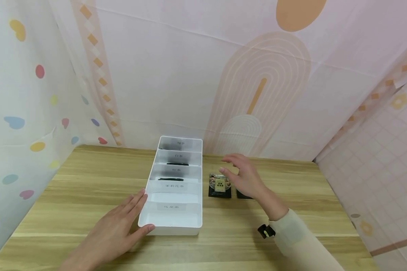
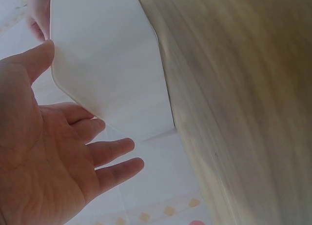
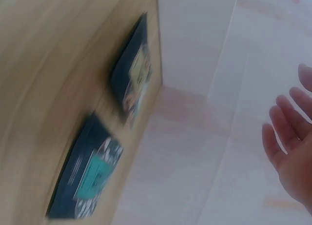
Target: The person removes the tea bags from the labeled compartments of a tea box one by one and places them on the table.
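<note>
A long white box (image 1: 171, 231) with labelled compartments stands on the table, dark packets showing in its three back compartments. My left hand (image 1: 117, 227) rests at its near left corner, fingers spread along the left side and thumb on the front rim. To the right of the box lies a dark packet with a cream label (image 1: 219, 186). Beside it is a second dark packet, with a teal label (image 3: 92, 176) in the right wrist view; in the head view my hand largely covers it. Above the packets hovers my right hand (image 1: 245, 177), fingers apart and holding nothing.
The wooden table (image 1: 95, 177) reaches back to a patterned cloth wall (image 1: 149, 75). Further cloths hang at the left and right sides. A black clip (image 1: 266, 231) is at the right sleeve (image 1: 295, 233).
</note>
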`<state>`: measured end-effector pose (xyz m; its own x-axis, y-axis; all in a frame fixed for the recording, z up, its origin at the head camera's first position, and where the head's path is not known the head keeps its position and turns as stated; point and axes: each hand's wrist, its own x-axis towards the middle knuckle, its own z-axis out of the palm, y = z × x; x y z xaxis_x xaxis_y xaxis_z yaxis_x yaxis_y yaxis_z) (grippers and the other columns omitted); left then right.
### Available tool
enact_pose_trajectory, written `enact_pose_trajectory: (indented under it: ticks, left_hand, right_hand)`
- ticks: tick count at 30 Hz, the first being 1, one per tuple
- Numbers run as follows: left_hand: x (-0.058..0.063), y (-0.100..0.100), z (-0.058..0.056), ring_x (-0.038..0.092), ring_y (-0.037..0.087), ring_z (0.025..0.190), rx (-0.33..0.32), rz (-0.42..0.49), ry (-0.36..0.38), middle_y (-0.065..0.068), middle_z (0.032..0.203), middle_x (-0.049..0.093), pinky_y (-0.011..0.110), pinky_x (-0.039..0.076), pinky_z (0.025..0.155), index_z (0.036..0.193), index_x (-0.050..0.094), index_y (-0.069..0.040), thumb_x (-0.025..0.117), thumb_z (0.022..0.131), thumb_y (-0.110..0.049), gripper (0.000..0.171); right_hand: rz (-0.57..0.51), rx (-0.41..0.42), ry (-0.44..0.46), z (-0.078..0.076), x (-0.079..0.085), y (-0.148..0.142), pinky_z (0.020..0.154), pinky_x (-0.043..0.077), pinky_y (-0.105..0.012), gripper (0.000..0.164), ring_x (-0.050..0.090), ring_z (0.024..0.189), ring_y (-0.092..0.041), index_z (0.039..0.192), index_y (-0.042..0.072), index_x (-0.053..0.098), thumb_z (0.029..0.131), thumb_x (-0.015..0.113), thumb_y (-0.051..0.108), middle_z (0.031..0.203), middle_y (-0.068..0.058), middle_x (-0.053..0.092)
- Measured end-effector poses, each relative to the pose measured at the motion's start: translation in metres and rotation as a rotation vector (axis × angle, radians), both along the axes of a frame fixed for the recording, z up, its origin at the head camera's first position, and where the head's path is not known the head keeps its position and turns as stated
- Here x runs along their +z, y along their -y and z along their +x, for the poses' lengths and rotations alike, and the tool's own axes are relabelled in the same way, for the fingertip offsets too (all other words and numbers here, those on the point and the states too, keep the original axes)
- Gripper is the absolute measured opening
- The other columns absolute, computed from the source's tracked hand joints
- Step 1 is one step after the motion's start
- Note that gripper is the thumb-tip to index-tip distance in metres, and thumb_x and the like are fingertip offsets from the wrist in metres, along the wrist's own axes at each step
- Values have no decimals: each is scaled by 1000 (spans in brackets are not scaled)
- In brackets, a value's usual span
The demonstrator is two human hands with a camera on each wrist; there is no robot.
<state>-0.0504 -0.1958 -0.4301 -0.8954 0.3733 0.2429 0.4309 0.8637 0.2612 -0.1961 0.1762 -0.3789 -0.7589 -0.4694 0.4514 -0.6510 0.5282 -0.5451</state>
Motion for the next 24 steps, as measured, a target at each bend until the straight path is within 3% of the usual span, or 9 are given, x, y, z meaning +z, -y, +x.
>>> enact_pose_trajectory:
  ticks: [18, 24]
  left_hand:
    - [1, -3, -3, 49, 46, 141, -8, 18, 6, 18, 164, 40, 60, 47, 109, 155, 46, 3, 68, 99, -54, 83]
    - [1, -3, -2, 49, 46, 141, -8, 15, 14, 18, 164, 40, 59, 47, 109, 155, 46, 3, 68, 99, -54, 83]
  right_hand:
    - [160, 119, -38, 1, -4, 64, 108, 49, -49, 45, 56, 130, -30, 139, 4, 66, 99, 74, 25, 138, -12, 64]
    - [196, 153, 14, 2, -11, 84, 109, 49, -45, 48, 54, 131, -27, 142, 6, 64, 100, 74, 27, 140, -10, 62]
